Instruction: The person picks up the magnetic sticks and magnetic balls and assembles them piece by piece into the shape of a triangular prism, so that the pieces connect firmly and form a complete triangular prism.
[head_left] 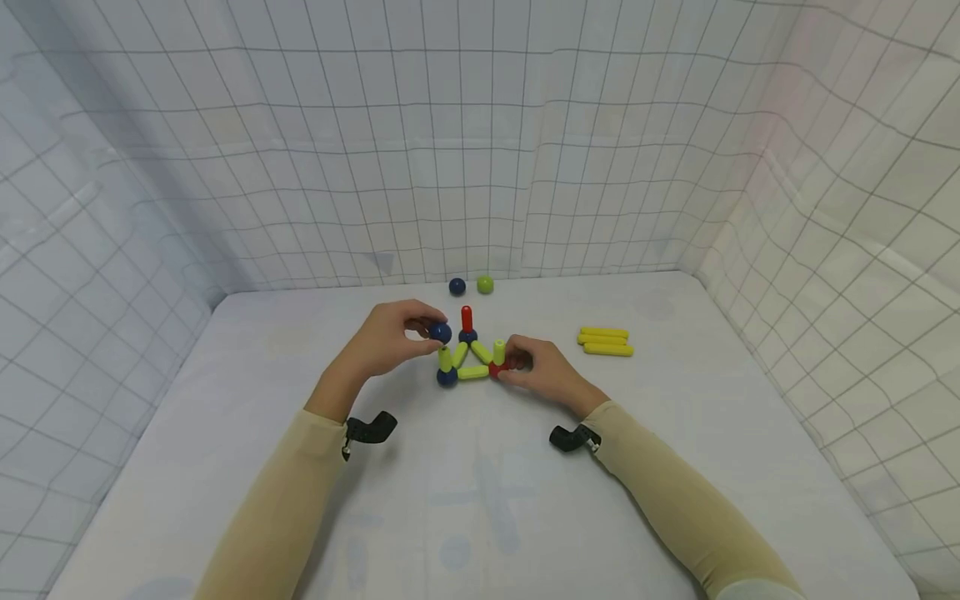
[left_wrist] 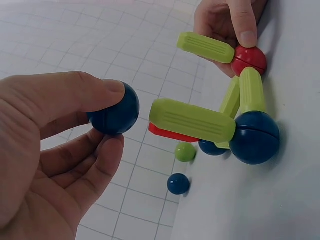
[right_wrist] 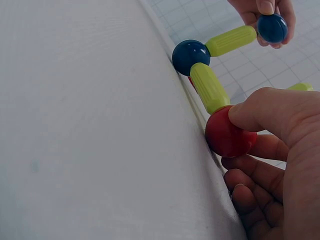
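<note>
Here, left fingers (left_wrist: 107,157) pinching blue ball (left_wrist: 120,112), right fingers (right_wrist: 262,111) — red ball (right_wrist: 226,136)

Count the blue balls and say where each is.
4: held ball in the left hand; loose ball at the back; near-left corner ball and far corner ball of the stick triangle.

Navy ball (left_wrist: 121,114), red ball (right_wrist: 225,136), lime rods (left_wrist: 195,121), grid-lined white cloth (head_left: 480,133)

Blue ball (left_wrist: 121,112): glossy plastic | lime rod (left_wrist: 192,121): ridged matt plastic | red ball (right_wrist: 227,134): glossy | backdrop (head_left: 465,167): creased cloth
</note>
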